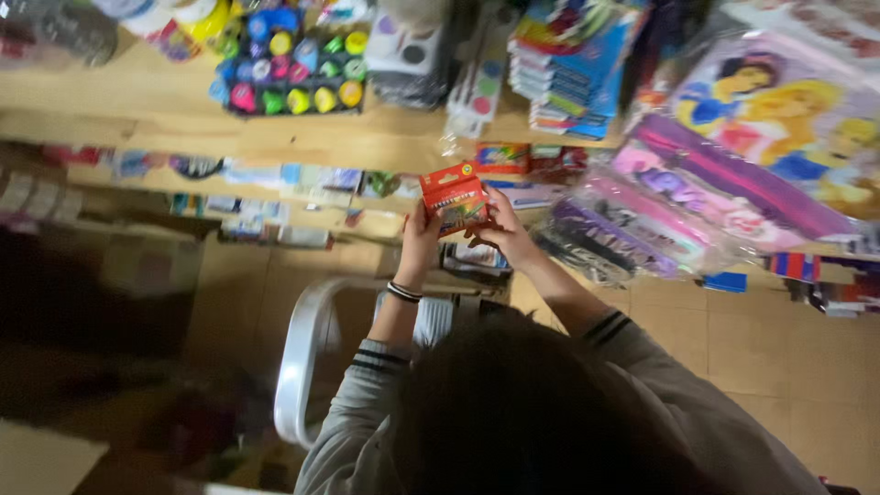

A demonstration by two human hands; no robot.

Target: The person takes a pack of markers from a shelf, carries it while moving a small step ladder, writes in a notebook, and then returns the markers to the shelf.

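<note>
Two hands hold one small red box (455, 198) between them, raised over the edge of a wooden shelf (183, 110). Left hand (422, 240) grips the box's left side, fingers curled onto it; a dark wristband (403, 292) sits just below that grip. Right hand (507, 234) grasps the box's right side and lower edge, thumb on the front. Just beyond the box lie more small boxes (527, 163). Farther up-left of the grip sits a tray of coloured paint pots (293, 73); to the right, pink pencil cases (697, 202) in clear wrap. Below the grip stands a white chair (307, 357).
</note>
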